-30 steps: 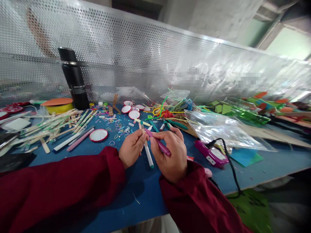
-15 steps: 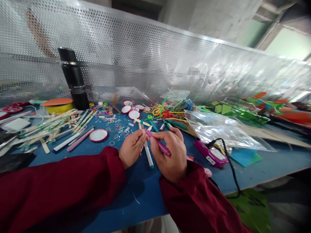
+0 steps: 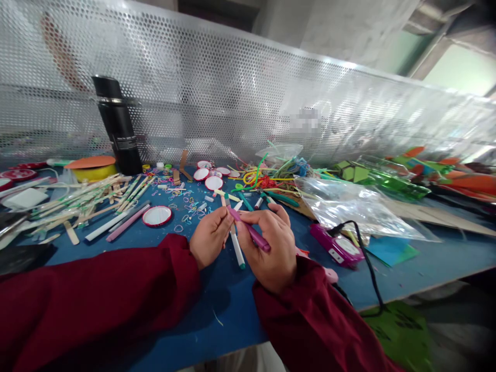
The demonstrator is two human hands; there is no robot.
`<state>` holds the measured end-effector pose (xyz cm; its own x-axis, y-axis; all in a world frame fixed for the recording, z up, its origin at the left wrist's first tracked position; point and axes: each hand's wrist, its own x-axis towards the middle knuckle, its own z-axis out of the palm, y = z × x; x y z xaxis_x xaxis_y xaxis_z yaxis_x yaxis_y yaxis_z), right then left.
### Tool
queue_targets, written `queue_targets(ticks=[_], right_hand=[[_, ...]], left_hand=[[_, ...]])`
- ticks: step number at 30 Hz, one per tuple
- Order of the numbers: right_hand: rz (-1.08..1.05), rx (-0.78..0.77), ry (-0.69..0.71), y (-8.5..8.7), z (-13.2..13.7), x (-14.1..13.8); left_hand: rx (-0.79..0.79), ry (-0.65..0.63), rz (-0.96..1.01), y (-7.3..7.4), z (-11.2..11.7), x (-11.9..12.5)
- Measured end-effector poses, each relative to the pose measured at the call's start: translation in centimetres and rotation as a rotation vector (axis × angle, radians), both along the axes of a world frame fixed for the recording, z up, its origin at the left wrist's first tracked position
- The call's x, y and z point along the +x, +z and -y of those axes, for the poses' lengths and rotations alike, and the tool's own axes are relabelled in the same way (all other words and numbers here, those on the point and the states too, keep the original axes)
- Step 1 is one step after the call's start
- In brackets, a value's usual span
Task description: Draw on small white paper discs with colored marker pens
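Observation:
My right hand (image 3: 271, 248) is closed around a purple marker (image 3: 253, 235) that slants across its palm. My left hand (image 3: 209, 235) is closed in a pinch at the marker's upper tip and at a wooden craft stick (image 3: 223, 202) that pokes up between the two hands. A white marker with a green tip (image 3: 237, 249) hangs down just below the fingers, above the blue table (image 3: 228, 305). Both arms wear dark red sleeves.
A black flask (image 3: 118, 126) stands at the back left by a yellow tub with an orange lid (image 3: 92, 168). Wooden sticks (image 3: 77, 201), round red-rimmed discs (image 3: 157, 216), rubber bands, pipe cleaners (image 3: 271, 175), a plastic bag (image 3: 349, 206) and a purple device with a black cable (image 3: 337, 248) litter the table. A perforated metal screen (image 3: 232, 93) closes the back.
My right hand has shifted a touch to the left with the purple marker. The left hand stays put.

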<state>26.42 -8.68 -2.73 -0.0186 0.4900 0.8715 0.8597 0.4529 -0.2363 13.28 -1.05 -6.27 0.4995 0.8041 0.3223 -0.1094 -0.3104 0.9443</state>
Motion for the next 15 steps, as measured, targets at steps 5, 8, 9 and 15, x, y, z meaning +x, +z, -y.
queue_targets(ticks=[5,8,9,15], right_hand=[[-0.012,0.002,-0.031,0.11,0.03,0.00],[-0.009,-0.001,-0.024,0.12,0.04,-0.01],[-0.006,-0.004,-0.020,0.11,0.04,-0.02],[-0.006,-0.006,-0.037,0.12,0.08,-0.06]], left_hand=[[-0.013,-0.017,0.006,0.03,0.01,-0.03],[-0.013,-0.010,0.003,0.14,0.07,-0.04],[-0.010,-0.006,0.001,0.18,0.08,-0.04],[-0.026,-0.006,0.006,0.34,0.16,-0.02]])
